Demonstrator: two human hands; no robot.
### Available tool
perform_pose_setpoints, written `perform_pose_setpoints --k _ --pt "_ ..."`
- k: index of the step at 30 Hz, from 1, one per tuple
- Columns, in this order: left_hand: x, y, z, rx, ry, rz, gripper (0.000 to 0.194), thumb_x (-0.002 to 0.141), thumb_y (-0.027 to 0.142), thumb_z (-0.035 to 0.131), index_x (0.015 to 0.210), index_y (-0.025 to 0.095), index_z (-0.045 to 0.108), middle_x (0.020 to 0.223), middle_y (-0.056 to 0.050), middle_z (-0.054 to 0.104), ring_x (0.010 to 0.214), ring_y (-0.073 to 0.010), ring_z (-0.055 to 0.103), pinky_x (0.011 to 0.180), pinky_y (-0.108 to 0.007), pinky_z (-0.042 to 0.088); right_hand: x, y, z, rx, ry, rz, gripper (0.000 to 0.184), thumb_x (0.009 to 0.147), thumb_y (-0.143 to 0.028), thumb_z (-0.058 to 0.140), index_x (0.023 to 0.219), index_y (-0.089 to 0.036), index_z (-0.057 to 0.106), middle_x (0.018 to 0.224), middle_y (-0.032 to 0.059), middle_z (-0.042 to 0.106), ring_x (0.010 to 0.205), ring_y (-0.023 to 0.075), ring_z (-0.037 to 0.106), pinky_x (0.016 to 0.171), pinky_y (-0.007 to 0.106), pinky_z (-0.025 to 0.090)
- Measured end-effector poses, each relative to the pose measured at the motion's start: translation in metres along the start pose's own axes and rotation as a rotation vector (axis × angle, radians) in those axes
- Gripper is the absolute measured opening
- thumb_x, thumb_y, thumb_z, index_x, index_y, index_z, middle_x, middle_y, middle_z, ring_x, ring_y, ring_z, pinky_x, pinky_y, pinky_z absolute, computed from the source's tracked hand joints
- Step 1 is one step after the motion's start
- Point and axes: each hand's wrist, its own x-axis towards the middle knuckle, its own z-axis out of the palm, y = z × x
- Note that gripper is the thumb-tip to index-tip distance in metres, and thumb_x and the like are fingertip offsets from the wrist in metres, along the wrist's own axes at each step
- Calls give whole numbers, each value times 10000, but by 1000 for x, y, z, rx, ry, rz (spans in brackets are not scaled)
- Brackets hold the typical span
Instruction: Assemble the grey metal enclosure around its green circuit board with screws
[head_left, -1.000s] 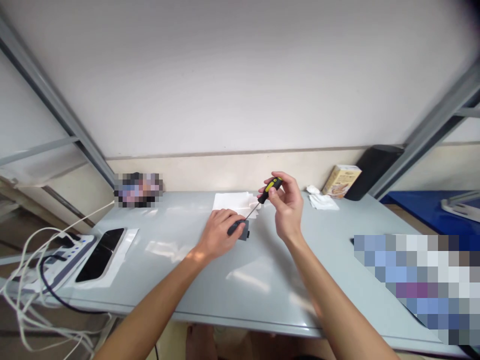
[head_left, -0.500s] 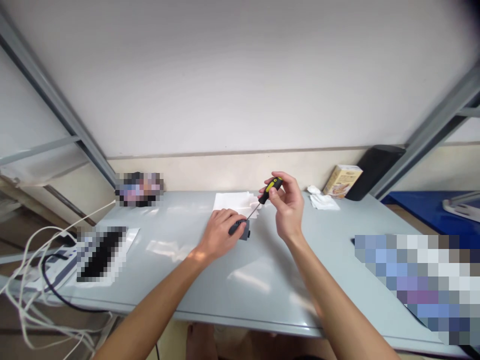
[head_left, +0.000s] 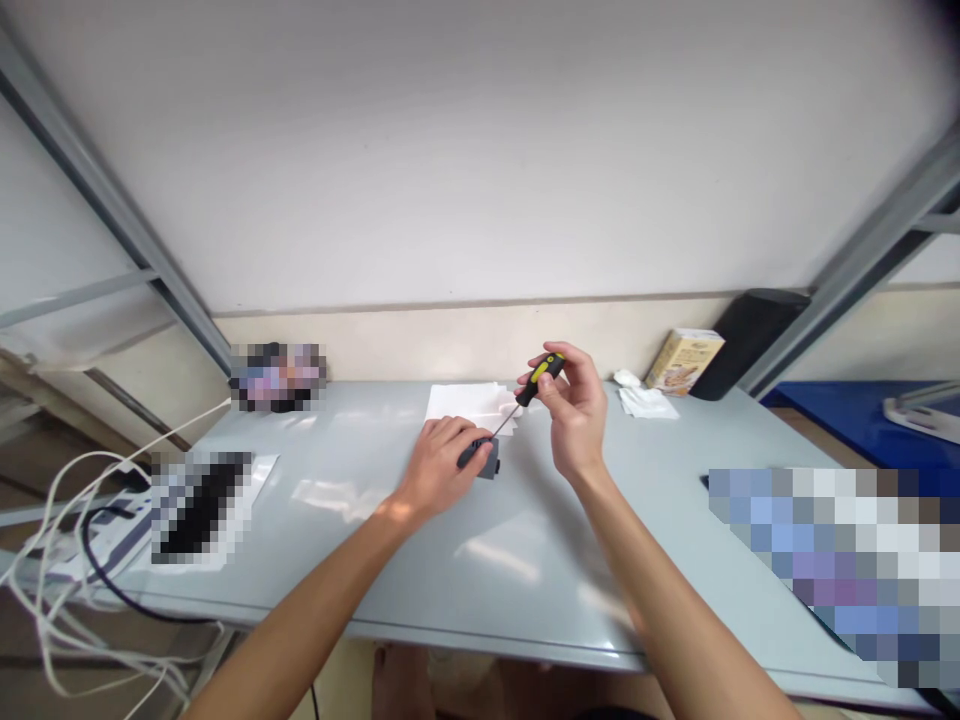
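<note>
driver work in hand, it seems: right hand [head_left: 579, 420] clamped on one screwdriver [head_left: 541, 379], its tip at one small grey device [head_left: 490, 462] on the desk [head_left: 450, 590], left hand [head_left: 439, 468] gripping that; any next move calls for a firm hold and a lined-up shaft, i'd judge; one carton [head_left: 684, 362] behind

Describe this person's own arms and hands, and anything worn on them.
The left hand and right hand are both bare, with no gloves. The left forearm and right forearm are slim and uncovered; no sleeve, watch or bracelet shows. No ring is visible, though some fingers are partly hidden. No clear markings can be made out.
</note>
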Motion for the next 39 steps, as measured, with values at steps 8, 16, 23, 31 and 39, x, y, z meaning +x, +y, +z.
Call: perform_pose_setpoints --k 8,16,23,31,39 --pt "0 -1 0 -6 -3 -3 184 1066 300 524 1142 262 687 1027 -37 721 964 -195 672 884 -390 461 0 1 -1 4 2 -6 291 905 -326 700 1186 -302 627 1054 20 625 793 165 685 762 366 611" --pt "1 4 -1 10 64 32 136 1042 246 556 1075 253 687 1013 -28 718 968 -183 665 935 -395 448 0 -1 -1 -4 5 -10 301 898 -340 702 1185 -298 623 1050 24 625 787 169 682 747 369 611" --pt "1 4 -2 11 57 24 143 1040 236 541 1068 254 680 1021 -31 723 979 -185 673 933 -393 454 1 -1 0 -13 12 -9 300 896 -350 704 1180 -295 622 1038 21 628 774 164 679 738 357 609" --pt "1 4 -2 9 87 37 152 1038 200 527 1052 246 671 1004 -24 718 964 -175 675 922 -382 446 0 0 -1 -11 13 -8 293 896 -340 709 1174 -291 629 1047 27 626 787 165 684 737 353 607" --pt "1 3 -1 14 76 32 171 1041 210 520 1088 255 678 1021 -28 722 975 -180 677 930 -386 453 -2 1 0 -18 8 2 307 894 -357 720 1179 -286 630 1057 32 628 801 171 690 756 364 612"
